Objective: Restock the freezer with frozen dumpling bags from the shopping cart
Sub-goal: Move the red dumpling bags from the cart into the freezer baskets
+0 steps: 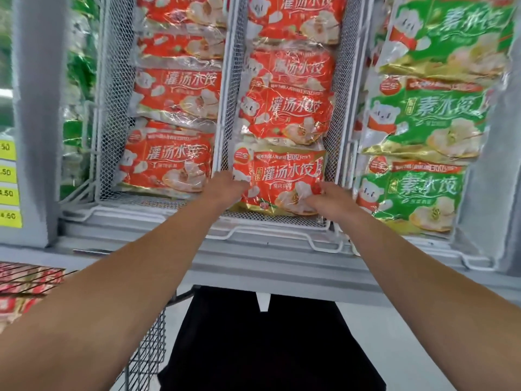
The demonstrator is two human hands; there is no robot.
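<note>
A red dumpling bag point(284, 176) lies at the near end of the middle wire basket point(282, 221) in the freezer. My left hand point(225, 187) holds its left edge and my right hand point(327, 197) holds its lower right corner; both arms reach forward over the freezer rim. More red bags point(287, 114) are stacked behind it in the same basket. The shopping cart point(146, 345) stands at lower left with red bags point(28, 277) in it.
The left wire basket point(110, 114) holds red bags point(169, 165), and the right basket holds green bags point(414, 193). Yellow price tags point(8, 193) line the freezer frame at far left. The white freezer rim point(267, 263) runs across in front of me.
</note>
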